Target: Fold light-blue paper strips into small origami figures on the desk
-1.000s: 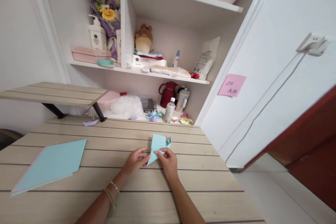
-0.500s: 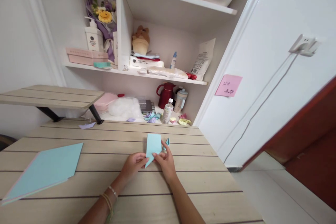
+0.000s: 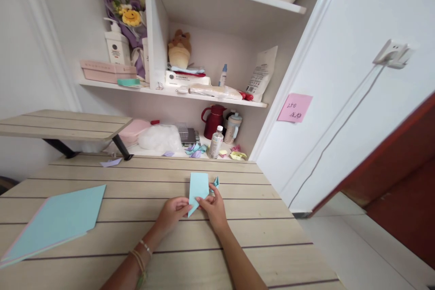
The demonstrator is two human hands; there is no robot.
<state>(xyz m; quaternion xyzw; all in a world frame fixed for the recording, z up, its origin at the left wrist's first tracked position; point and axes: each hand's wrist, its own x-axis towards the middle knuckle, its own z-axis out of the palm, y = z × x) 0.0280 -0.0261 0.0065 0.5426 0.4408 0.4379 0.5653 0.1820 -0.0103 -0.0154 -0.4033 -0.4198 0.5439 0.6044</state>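
A light blue sheet of folded paper (image 3: 199, 186) is held over the middle of the table, its lower end folded to a slanted point. My left hand (image 3: 174, 212) pinches the lower left edge between thumb and fingers. My right hand (image 3: 214, 206) grips the right edge, thumb on the front face and index finger stretched along the side. Just beyond the right fingers lies a small folded blue paper piece (image 3: 216, 183), partly hidden. To the left, a stack of blue paper sheets (image 3: 64, 217) with pink edges rests on the table.
A raised wooden shelf (image 3: 64, 123) on black legs stands at the back left, a purple folded paper (image 3: 111, 162) near its foot. Behind the table, a clear bottle (image 3: 216, 143), a red jug (image 3: 214, 121) and several folded paper pieces (image 3: 196, 150) sit on the lower shelf.
The view has tilted slightly, shifting the shelves a little left and up. Both hands keep their hold on the folded paper, with hardly any movement.
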